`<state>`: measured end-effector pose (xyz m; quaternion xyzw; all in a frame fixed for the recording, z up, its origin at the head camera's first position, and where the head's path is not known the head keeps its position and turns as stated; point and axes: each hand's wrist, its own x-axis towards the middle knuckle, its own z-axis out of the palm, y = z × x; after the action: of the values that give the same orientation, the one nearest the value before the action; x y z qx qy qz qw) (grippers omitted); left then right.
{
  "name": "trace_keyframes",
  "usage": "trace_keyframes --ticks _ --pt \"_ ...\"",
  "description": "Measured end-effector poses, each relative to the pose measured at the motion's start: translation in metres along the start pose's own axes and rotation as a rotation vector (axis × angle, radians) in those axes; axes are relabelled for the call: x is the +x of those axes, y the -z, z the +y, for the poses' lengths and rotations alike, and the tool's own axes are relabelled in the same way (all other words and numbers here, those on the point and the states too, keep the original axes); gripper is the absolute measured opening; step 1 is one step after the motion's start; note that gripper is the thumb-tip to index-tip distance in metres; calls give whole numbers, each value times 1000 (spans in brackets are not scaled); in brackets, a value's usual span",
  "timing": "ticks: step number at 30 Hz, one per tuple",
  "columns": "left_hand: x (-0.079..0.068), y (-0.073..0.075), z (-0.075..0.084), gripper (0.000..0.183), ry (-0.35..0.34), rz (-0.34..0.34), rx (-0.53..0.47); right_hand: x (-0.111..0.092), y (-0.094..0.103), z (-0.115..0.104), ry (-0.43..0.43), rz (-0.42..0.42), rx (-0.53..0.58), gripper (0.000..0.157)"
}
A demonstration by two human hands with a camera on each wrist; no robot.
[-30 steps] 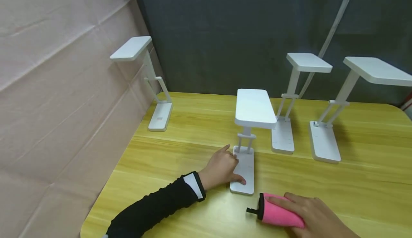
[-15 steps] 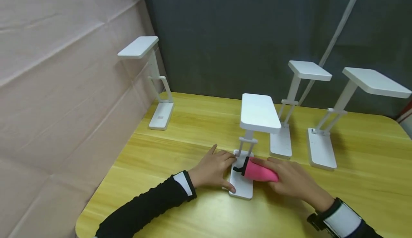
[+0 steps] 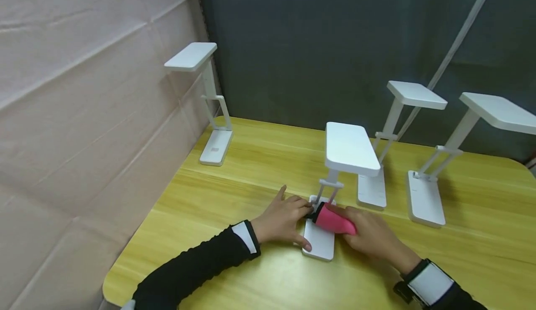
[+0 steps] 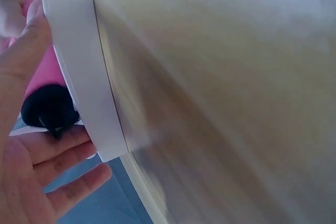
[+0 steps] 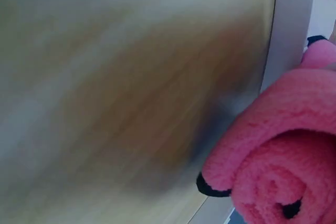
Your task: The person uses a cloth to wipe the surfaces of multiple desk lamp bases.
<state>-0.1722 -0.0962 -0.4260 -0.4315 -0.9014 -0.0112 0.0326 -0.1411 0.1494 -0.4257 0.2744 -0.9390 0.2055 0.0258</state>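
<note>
From the head view, the right hand (image 3: 370, 233) grips a pink roll (image 3: 337, 220), with its fingers bent around it. The roll is over the flat base (image 3: 320, 241) of the nearest white stand (image 3: 351, 149). Its black end (image 3: 320, 212) points left, toward the fingers of the left hand (image 3: 284, 221). That hand is spread wide at the left side of the base, thumb at the near end and fingers at the far end. All this is on a yellow wooden table (image 3: 259, 177). Two more white stands (image 3: 416, 95) are on the right, and one other stand (image 3: 191, 57) is far off on the left, by the pale cloth (image 3: 83, 114).

From the left wrist, the thumb (image 4: 29, 45) lies by the base's edge and the fingers are apart. The black end is right by them, but I cannot tell if they touch.

From the right wrist, the roll looks soft and fuzzy, wound up like a snail, and hangs past the side of the base. The right hand's fingers are hidden there.
</note>
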Motion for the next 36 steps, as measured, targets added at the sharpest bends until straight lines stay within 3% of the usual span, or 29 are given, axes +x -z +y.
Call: trace_keyframes --ticks 6,11,15,20,22,24,26,30,33,36 --pt "0 0 0 98 -13 35 20 -19 -3 -13 25 -21 124 46" --pt "-4 0 -3 93 7 59 27 -29 -7 -25 89 -56 219 58" --pt "-5 1 -3 89 6 55 16 -37 -8 -30 104 -69 228 63" --pt "-2 1 -1 95 -16 41 -12 -42 3 -31 138 -161 337 62" --pt "-1 1 -1 99 -24 39 -24 -38 11 -29 150 -214 427 63" --pt "0 1 -1 102 -27 38 -41 -31 19 -26 143 -214 454 64" --pt "-1 1 -2 105 -27 32 -57 -21 26 -22 117 -162 407 63" --pt "-3 1 -2 105 -23 18 -86 -1 31 -13 75 -27 110 56" --pt "-3 0 -2 105 -23 16 -79 9 25 -5 103 -6 -120 55" --pt "-3 1 -2 107 -21 11 -67 10 16 0 110 -9 -209 57"
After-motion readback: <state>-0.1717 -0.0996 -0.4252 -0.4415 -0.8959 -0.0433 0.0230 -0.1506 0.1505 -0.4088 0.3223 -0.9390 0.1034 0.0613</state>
